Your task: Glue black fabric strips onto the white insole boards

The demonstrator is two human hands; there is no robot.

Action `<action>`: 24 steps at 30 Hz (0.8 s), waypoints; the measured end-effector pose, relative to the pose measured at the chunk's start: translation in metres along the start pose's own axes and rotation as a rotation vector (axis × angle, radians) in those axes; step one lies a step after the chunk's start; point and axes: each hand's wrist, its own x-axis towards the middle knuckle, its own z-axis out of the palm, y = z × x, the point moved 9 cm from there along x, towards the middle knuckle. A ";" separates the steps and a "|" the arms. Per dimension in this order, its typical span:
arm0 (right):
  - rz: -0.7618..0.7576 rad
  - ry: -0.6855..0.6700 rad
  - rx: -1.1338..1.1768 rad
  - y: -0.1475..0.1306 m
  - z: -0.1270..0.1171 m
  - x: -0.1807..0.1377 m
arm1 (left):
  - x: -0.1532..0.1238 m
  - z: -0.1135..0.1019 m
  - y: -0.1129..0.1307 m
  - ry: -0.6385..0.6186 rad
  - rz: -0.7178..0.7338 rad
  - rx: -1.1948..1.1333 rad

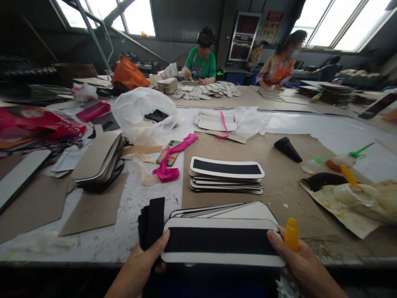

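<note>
Both of my hands grip a long white panel with rounded corners and a black strip (220, 241) along its middle, near the table's front edge. My left hand (141, 260) pinches its left end, thumb on top. My right hand (299, 260) pinches the right end, and a yellow handle (291, 236) sticks up from the same hand; its working end is hidden. Just behind lies a fanned pile of plain white panels (245, 211). Black strips (151, 223) lie beside my left hand. Farther back is a stack of panels with a black strip on top (226, 167).
At left are a stack of beige panels (97, 159), pink ribbon (169, 167), a phone (169, 153) and a white plastic bag (142, 107). At right stand a black cone (288, 150), squeeze bottles (344, 159) and a glue-smeared tub (356, 192). Other people (203, 60) work across the table.
</note>
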 end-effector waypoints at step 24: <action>0.137 0.026 0.047 -0.003 -0.001 0.000 | 0.002 0.007 0.013 -0.029 -0.046 -0.145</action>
